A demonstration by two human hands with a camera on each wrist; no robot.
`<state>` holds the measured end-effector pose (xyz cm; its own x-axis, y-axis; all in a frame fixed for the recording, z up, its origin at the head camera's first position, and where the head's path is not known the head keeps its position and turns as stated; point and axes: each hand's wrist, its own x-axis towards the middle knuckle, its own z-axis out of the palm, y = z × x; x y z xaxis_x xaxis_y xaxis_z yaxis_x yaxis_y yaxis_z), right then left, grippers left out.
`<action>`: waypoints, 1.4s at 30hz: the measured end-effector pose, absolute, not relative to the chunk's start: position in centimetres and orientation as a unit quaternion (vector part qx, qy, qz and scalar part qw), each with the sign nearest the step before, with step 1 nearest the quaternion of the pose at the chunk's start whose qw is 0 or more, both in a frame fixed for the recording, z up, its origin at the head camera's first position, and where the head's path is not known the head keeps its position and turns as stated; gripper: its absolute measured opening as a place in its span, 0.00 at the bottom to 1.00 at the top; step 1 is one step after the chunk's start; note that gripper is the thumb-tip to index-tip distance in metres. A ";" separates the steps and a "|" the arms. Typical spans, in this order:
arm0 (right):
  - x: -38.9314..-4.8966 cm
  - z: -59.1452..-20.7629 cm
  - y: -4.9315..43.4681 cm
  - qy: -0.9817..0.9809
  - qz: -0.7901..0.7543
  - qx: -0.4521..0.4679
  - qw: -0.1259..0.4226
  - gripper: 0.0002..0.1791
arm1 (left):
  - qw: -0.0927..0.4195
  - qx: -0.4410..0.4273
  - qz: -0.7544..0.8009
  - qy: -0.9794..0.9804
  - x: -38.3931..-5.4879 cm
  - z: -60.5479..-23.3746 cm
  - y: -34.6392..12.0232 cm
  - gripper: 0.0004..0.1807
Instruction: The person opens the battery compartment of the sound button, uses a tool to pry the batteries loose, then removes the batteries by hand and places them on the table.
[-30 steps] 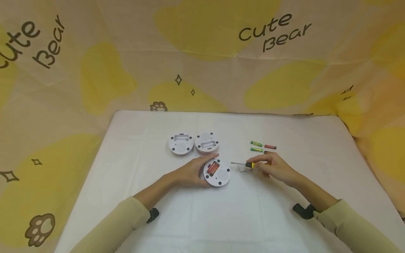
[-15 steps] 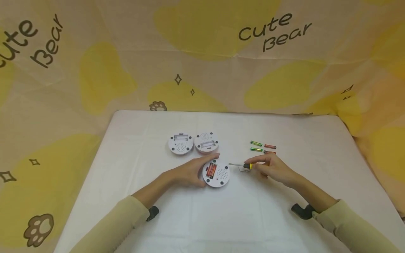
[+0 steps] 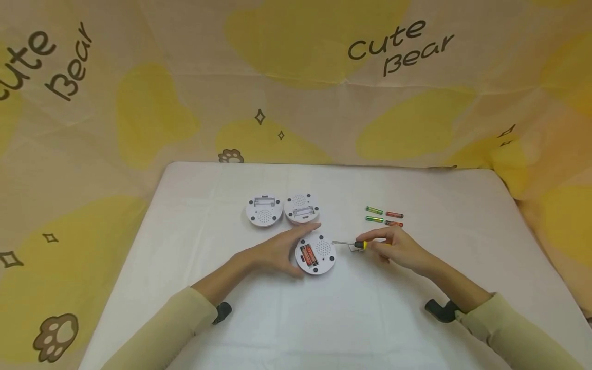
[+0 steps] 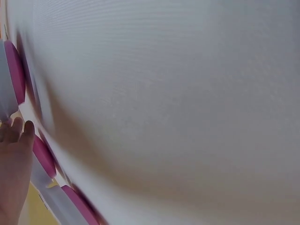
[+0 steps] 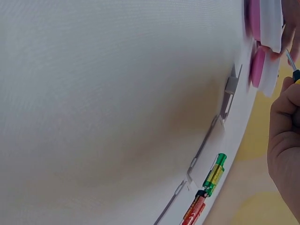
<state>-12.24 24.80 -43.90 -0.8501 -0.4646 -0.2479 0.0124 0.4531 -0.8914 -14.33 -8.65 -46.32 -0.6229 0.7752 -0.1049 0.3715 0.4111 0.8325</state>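
My left hand (image 3: 277, 253) grips the left side of a round white device (image 3: 326, 263), its thumb and fingers spread about the rim. The device lies underside up, showing dotted speaker holes, dark round feet and two red batteries (image 3: 307, 255) in its open battery compartment. Seen from the left wrist, its body (image 4: 9, 75) is white over a pink lower part, beside the fingers of the left hand (image 4: 14, 164). My right hand (image 3: 400, 248) pinches a small screwdriver (image 3: 361, 245) with a black and yellow handle. The metal tip points left, right at the device's rim.
Two similar devices (image 3: 264, 210) (image 3: 301, 208) stand behind the left hand, their battery compartments empty. Loose green batteries (image 3: 374, 210) and red batteries (image 3: 394, 214) lie beyond the right hand. Thin white covers (image 5: 206, 145) lie on the white table (image 3: 222, 190) near the right hand.
The gripped device has turned counterclockwise, so its speaker holes swing from lower right to upper right. The right hand and screwdriver have shifted slightly left, the tip closer to the rim.
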 end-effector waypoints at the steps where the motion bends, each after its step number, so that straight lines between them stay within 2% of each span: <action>1: -12.2 -43.9 24.8 0.819 -0.504 -0.139 0.236 0.15 | 0.254 0.358 0.414 0.798 -14.4 -46.3 -8.6 0.58; 5: -12.3 -43.9 24.6 0.816 -0.506 -0.145 0.239 0.14 | 0.260 0.367 0.421 0.787 -14.5 -46.4 -8.5 0.55; 13: -12.3 -43.6 24.3 0.814 -0.503 -0.150 0.247 0.14 | 0.209 0.359 0.400 0.817 -14.3 -46.5 -8.0 0.58; 18: -12.4 -43.0 23.9 0.812 -0.499 -0.167 0.253 0.14 | 0.245 0.340 0.408 0.812 -14.2 -46.5 -7.9 0.64; 21: -12.3 -42.6 23.7 0.811 -0.497 -0.173 0.256 0.14 | 0.270 0.336 0.413 0.803 -14.2 -46.4 -7.9 0.63; 24: -12.3 -42.4 23.6 0.809 -0.498 -0.177 0.258 0.14 | 0.274 0.340 0.411 0.800 -14.3 -46.3 -8.0 0.58; 34: -12.2 -42.4 23.2 0.816 -0.479 -0.189 0.263 0.14 | 0.203 0.325 0.392 0.836 -14.1 -47.2 -7.4 0.55; 42: -12.1 -41.7 23.0 0.814 -0.466 -0.220 0.267 0.15 | 0.207 0.304 0.437 0.821 -13.8 -47.6 -6.7 0.58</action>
